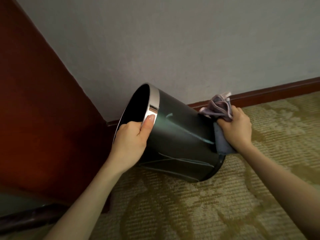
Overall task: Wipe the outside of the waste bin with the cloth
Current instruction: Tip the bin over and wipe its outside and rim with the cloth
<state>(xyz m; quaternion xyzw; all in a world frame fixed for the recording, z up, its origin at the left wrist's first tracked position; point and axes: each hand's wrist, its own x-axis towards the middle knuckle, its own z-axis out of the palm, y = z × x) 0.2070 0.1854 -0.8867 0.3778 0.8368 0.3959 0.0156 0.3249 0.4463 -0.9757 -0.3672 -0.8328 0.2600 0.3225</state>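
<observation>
A dark round waste bin [180,139] with a shiny metal rim is tilted over, its mouth facing up and left, its base edge resting on the carpet. My left hand [131,137] grips the rim, thumb on the metal band and fingers inside the mouth. My right hand [235,127] holds a bunched grey-lilac cloth [220,108] pressed against the bin's base end at the right. Part of the cloth hangs below the hand against the bin's bottom. Pale streaks show on the bin's side.
Patterned beige carpet [225,196] covers the floor. A white wall [173,49] with a dark wooden skirting board [277,91] runs behind the bin. A large red-brown wooden panel [38,110] stands close at the left.
</observation>
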